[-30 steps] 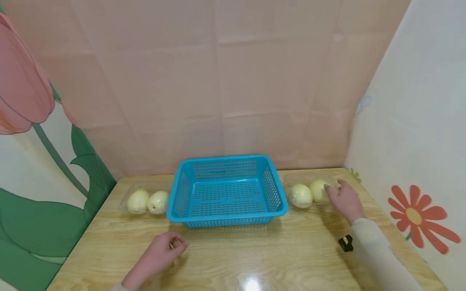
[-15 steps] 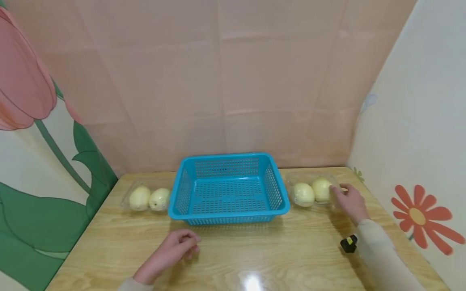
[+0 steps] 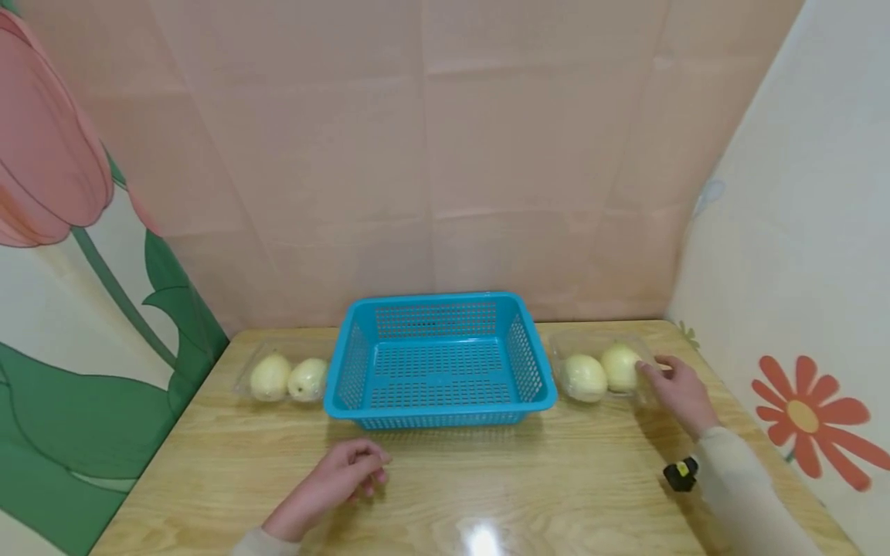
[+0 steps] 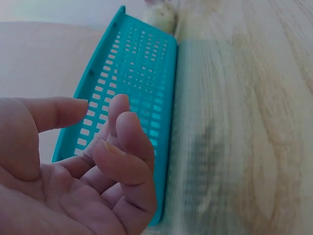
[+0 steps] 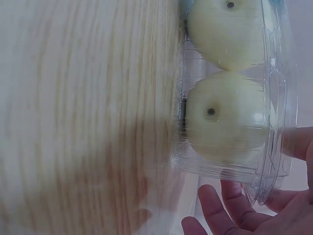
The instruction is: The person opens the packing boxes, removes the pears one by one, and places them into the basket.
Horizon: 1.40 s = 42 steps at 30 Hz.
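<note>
My right hand (image 3: 684, 394) is at the right end of a clear plastic clamshell box (image 5: 274, 112) that stands on the table. In the right wrist view the thumb lies over the lid's edge and a finger is behind the corner, pinching it. Inside are two pale yellow pears (image 3: 584, 378), side by side. My left hand (image 3: 341, 479) hovers in front of the blue plastic basket (image 3: 441, 415), holding nothing, its fingers loosely bent. A second clear box (image 3: 243, 380) with two more pears (image 3: 270, 378) sits left of the basket.
The perforated basket stands at mid-table between the two boxes, near the back wall (image 3: 431, 193). A small black object with a yellow mark (image 3: 680, 473) appears beside the right sleeve (image 3: 744, 479). Wood-grain tabletop (image 3: 542, 494) extends in front of the basket.
My left hand has drifted right in front of the basket. My right hand has shifted slightly right along the box's end. The boxes and basket stay put; the head view has shifted slightly.
</note>
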Each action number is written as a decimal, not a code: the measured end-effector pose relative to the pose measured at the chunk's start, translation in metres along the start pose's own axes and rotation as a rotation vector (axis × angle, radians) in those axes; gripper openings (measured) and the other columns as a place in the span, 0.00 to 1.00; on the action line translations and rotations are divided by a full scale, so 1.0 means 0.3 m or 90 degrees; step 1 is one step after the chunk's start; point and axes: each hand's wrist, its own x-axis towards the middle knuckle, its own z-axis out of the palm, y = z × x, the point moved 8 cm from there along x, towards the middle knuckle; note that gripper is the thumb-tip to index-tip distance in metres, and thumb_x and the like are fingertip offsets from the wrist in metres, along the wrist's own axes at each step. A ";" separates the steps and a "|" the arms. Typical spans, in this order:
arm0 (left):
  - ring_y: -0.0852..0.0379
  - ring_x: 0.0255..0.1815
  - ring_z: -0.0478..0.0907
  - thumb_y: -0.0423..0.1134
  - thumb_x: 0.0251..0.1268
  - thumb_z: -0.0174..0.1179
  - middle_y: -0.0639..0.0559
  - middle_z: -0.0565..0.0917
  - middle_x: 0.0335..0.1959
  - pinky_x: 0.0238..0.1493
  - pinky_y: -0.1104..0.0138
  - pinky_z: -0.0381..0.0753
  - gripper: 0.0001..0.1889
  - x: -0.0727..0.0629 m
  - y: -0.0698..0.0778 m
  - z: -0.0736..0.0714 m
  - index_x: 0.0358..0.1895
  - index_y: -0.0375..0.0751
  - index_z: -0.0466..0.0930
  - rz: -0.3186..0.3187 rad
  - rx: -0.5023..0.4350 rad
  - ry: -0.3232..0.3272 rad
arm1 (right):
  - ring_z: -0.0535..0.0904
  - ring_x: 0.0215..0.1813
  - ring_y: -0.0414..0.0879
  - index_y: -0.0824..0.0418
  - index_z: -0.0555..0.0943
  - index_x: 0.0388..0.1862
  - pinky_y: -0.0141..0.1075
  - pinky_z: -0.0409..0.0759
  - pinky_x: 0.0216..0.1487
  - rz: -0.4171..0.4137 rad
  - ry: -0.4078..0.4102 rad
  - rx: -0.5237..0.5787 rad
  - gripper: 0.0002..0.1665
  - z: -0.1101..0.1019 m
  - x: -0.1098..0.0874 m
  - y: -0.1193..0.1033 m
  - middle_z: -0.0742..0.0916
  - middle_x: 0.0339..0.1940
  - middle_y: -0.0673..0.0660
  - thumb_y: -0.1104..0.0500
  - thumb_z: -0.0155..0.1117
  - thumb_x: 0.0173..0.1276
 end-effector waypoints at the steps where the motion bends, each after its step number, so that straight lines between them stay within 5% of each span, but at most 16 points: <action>1: 0.58 0.27 0.76 0.40 0.75 0.52 0.49 0.84 0.32 0.22 0.71 0.69 0.16 0.000 -0.002 0.002 0.50 0.27 0.78 0.000 -0.002 -0.002 | 0.69 0.62 0.78 0.79 0.54 0.74 0.63 0.77 0.53 -0.001 -0.003 0.002 0.50 0.000 -0.003 0.000 0.67 0.65 0.86 0.36 0.42 0.78; 15: 0.55 0.29 0.77 0.41 0.75 0.52 0.47 0.84 0.33 0.22 0.72 0.70 0.17 0.001 -0.002 0.014 0.50 0.27 0.77 0.005 -0.009 -0.018 | 0.71 0.61 0.77 0.81 0.53 0.73 0.58 0.80 0.51 -0.027 -0.079 -0.023 0.50 -0.021 -0.027 -0.010 0.68 0.64 0.87 0.37 0.44 0.79; 20: 0.56 0.28 0.77 0.41 0.74 0.53 0.48 0.83 0.32 0.22 0.72 0.70 0.17 0.002 0.001 0.018 0.50 0.27 0.78 0.009 -0.012 -0.022 | 0.77 0.56 0.71 0.79 0.56 0.72 0.50 0.82 0.45 -0.018 -0.109 -0.015 0.47 -0.039 -0.037 -0.012 0.70 0.63 0.85 0.38 0.48 0.78; 29: 0.56 0.28 0.77 0.40 0.74 0.54 0.48 0.84 0.32 0.21 0.72 0.70 0.16 -0.004 -0.010 0.031 0.48 0.28 0.79 0.006 -0.013 -0.031 | 0.78 0.43 0.47 0.74 0.56 0.73 0.44 0.80 0.41 0.028 -0.231 0.052 0.45 -0.029 -0.077 0.007 0.81 0.50 0.68 0.42 0.56 0.76; 35: 0.56 0.28 0.78 0.42 0.74 0.55 0.48 0.84 0.32 0.21 0.71 0.71 0.16 -0.003 -0.014 0.046 0.48 0.29 0.79 0.004 -0.009 -0.049 | 0.76 0.38 0.46 0.74 0.56 0.74 0.42 0.80 0.39 0.047 -0.298 0.073 0.45 -0.013 -0.088 0.024 0.80 0.43 0.59 0.45 0.59 0.75; 42: 0.55 0.28 0.78 0.42 0.74 0.55 0.48 0.85 0.33 0.21 0.70 0.70 0.15 0.000 -0.018 0.050 0.49 0.30 0.79 0.005 -0.005 -0.058 | 0.79 0.47 0.50 0.76 0.64 0.70 0.44 0.81 0.46 0.056 -0.371 0.057 0.41 0.004 -0.104 0.026 0.84 0.49 0.57 0.45 0.58 0.75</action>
